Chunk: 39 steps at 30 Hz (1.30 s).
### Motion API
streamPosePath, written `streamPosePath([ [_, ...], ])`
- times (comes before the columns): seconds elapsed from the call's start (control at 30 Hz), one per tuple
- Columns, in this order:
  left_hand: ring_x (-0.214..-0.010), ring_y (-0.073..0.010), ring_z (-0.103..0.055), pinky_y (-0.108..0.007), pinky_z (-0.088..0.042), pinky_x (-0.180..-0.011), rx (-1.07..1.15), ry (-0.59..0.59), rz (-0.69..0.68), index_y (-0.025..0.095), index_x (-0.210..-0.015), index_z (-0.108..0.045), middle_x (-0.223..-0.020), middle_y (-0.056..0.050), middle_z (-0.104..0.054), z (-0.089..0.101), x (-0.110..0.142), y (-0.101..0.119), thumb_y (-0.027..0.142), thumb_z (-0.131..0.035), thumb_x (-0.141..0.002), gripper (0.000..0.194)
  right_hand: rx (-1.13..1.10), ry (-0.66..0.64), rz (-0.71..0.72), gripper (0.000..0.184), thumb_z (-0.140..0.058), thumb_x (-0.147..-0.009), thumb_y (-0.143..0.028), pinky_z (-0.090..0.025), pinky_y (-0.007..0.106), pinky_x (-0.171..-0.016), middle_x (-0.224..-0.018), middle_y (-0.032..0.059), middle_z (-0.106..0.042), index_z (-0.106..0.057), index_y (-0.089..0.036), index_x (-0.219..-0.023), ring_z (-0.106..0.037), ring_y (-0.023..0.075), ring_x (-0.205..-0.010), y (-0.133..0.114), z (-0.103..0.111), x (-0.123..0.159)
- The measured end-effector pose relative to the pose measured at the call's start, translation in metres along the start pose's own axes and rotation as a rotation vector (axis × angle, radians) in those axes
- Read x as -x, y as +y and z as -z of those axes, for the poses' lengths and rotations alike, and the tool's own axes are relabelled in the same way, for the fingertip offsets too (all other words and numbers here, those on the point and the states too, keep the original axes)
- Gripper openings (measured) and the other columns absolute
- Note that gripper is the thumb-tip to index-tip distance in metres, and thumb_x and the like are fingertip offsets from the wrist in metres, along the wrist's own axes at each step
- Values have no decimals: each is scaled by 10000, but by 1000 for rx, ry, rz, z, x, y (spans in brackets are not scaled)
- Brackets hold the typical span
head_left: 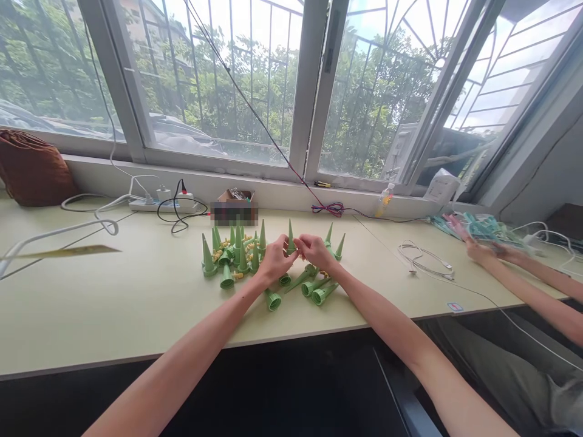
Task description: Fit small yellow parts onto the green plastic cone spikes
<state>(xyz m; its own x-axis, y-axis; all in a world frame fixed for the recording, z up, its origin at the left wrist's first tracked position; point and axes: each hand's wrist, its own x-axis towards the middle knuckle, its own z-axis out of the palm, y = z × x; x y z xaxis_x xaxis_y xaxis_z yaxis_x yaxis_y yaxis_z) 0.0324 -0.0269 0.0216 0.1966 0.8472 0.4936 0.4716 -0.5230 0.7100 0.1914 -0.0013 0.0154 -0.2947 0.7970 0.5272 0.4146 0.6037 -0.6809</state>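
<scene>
Both my hands meet over a spread of green plastic spikes on the table. My left hand is closed around the lower part of a green watering spike, its tip pointing up. Close against it, my right hand has its fingers pinched together at the spike's base; whatever sits between them is hidden. To the left, several spikes stand upright among small yellow valve-like pieces. More spikes lie on their sides below my hands, open threaded ends facing me.
On the pale table are a power strip, a small box and a coiled white cable. A bottle stands by the window. At right, another person's hands touch plastic bags.
</scene>
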Motion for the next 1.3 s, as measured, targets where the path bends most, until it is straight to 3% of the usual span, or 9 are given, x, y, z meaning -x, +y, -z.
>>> streamPosePath([
  [0.3,-525,-112,-577,-214,-425,-435,38,-7,3,175,-839,-477,-787,-32,-604,-1,-2,-4,384,-613,-778,256,57,0,-7,495,-400,-924,-574,-358,220,-520,-467,-39,-486,-479,-186,-627,-456,93,-463,-4,1,0],
  [0.6,-516,-120,-605,-220,-450,-412,109,-13,53,167,-906,-469,-852,-64,-626,1,-1,-3,418,-619,-799,311,17,-79,6,355,-438,-912,-460,-379,217,-538,-529,-33,-528,-507,-189,-693,-484,99,-506,-3,4,0],
  [0.97,-538,-115,-611,-228,-487,-408,134,-2,83,152,-961,-488,-960,-97,-627,0,-2,-4,367,-616,-809,293,42,-33,17,350,-446,-899,-442,-350,223,-528,-511,-33,-496,-534,-183,-680,-443,99,-501,-8,5,0],
  [1.07,-554,-118,-620,-222,-486,-424,138,0,88,152,-979,-492,-937,-86,-636,0,-2,-4,342,-603,-818,273,59,4,9,346,-461,-886,-439,-338,227,-526,-499,-34,-471,-559,-178,-680,-424,102,-503,-10,7,0],
  [1.3,-544,-114,-609,-234,-477,-460,94,41,84,157,-1003,-510,-925,-81,-639,-2,-3,-7,350,-597,-817,282,174,227,1,352,-460,-850,-354,-294,242,-523,-495,-32,-403,-484,-180,-545,-352,99,-509,0,11,-5],
])
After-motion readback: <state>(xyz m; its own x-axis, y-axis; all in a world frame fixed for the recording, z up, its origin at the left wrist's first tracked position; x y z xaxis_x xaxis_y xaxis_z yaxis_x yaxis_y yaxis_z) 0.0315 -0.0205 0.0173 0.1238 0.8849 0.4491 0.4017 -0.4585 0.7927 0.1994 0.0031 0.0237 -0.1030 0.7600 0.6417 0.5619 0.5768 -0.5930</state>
